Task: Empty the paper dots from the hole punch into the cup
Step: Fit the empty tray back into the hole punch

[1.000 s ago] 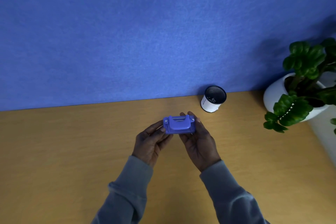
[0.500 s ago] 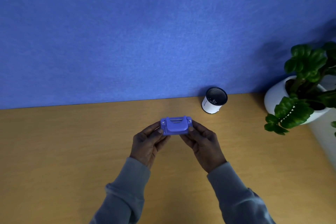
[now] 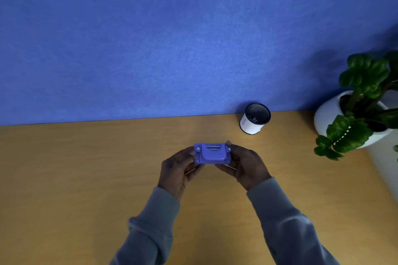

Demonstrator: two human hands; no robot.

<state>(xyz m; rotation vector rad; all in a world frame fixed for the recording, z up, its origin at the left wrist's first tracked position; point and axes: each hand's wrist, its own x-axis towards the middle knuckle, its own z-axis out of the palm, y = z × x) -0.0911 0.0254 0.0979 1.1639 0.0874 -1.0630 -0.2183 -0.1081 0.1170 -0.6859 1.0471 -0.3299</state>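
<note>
A small purple-blue hole punch (image 3: 212,154) is held level above the wooden table, near its middle. My left hand (image 3: 177,170) grips its left end and my right hand (image 3: 245,165) grips its right end. The cup (image 3: 254,119), white outside and dark inside, stands upright at the back of the table by the blue wall, up and to the right of the punch. A few pale specks show at the cup's bottom. The underside of the punch is hidden.
A white pot (image 3: 329,114) with a green leafy plant (image 3: 364,101) stands at the right, its leaves hanging over the table edge. The blue wall (image 3: 172,38) closes off the table's (image 3: 86,178) far side.
The punch has dropped slightly toward me and levelled out. My right hand has shifted from behind the punch to its right end. The view has tilted a little.
</note>
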